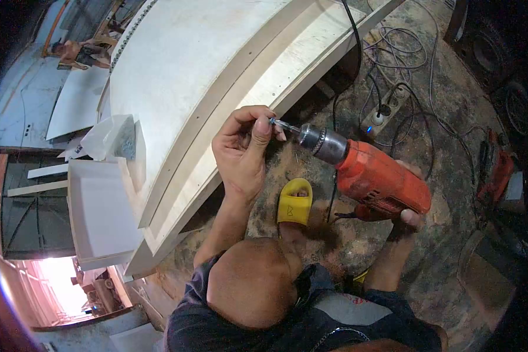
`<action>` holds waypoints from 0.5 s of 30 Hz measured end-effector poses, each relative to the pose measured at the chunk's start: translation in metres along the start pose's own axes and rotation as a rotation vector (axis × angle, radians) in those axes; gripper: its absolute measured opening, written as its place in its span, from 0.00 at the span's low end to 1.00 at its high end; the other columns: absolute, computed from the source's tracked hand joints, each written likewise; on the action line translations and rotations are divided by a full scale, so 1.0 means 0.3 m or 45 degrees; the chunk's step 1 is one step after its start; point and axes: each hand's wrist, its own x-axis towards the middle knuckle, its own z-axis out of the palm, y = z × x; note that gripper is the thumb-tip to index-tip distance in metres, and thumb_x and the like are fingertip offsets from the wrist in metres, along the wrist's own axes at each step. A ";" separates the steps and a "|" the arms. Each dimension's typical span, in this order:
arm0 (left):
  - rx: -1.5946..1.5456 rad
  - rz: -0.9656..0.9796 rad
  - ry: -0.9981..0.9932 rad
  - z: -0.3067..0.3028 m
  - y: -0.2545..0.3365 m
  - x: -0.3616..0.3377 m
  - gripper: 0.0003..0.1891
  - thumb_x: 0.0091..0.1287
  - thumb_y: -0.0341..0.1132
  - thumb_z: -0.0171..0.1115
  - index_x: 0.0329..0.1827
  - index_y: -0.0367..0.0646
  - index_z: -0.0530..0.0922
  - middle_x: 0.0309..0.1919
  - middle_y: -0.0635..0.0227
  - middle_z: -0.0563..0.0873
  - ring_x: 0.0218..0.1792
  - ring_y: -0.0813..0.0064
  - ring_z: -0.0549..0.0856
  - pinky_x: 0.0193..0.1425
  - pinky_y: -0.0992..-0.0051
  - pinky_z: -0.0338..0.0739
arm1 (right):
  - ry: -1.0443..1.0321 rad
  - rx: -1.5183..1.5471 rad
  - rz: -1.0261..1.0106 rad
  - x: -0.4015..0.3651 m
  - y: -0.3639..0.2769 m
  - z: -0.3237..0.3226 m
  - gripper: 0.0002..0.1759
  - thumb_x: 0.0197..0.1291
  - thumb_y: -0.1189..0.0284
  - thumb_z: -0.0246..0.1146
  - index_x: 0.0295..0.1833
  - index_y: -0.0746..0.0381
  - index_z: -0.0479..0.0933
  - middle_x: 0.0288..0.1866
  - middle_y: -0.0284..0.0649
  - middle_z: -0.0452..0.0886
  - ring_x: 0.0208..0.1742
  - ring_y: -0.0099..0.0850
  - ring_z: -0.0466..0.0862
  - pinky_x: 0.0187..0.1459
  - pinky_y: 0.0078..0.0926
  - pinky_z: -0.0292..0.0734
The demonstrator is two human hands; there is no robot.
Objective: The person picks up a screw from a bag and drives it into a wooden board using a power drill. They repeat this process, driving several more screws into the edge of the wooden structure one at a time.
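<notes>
Red drill [381,179] sits in our right hand [409,218], fingers clenched round its grip, above the sawdust-strewn floor [358,246] and near a yellow sandal [294,202]. Our left hand [240,155] pinches the bit [283,124] between thumb and fingertips, just beside the edge of the pale plywood panel [205,70].

Right hand [409,218] grips the red drill [376,178]; left hand [243,154] pinches its bit [283,124] beside the curved plywood panel [205,70].
</notes>
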 end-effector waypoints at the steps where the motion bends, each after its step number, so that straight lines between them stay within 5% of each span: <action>1: -0.001 -0.002 0.000 0.000 0.000 0.000 0.09 0.63 0.30 0.59 0.40 0.31 0.75 0.32 0.64 0.79 0.31 0.79 0.78 0.37 0.80 0.74 | -0.009 -0.037 -0.004 0.000 0.005 -0.005 0.47 0.28 0.58 0.69 0.58 0.71 0.65 0.56 0.51 0.71 0.57 0.41 0.73 0.59 0.39 0.67; 9: 0.315 0.198 -0.008 -0.021 0.025 0.007 0.06 0.62 0.28 0.59 0.38 0.33 0.76 0.33 0.65 0.79 0.31 0.81 0.77 0.37 0.82 0.73 | -0.027 -0.061 0.053 0.010 -0.014 0.036 0.46 0.27 0.60 0.68 0.58 0.70 0.65 0.55 0.49 0.73 0.56 0.40 0.74 0.59 0.35 0.67; 15: 0.302 0.013 -0.067 -0.044 0.045 0.019 0.07 0.61 0.28 0.61 0.36 0.33 0.77 0.33 0.66 0.79 0.32 0.81 0.77 0.37 0.82 0.73 | 0.001 -0.012 0.135 0.004 -0.003 0.049 0.46 0.27 0.60 0.68 0.58 0.69 0.66 0.54 0.49 0.73 0.56 0.39 0.74 0.59 0.36 0.67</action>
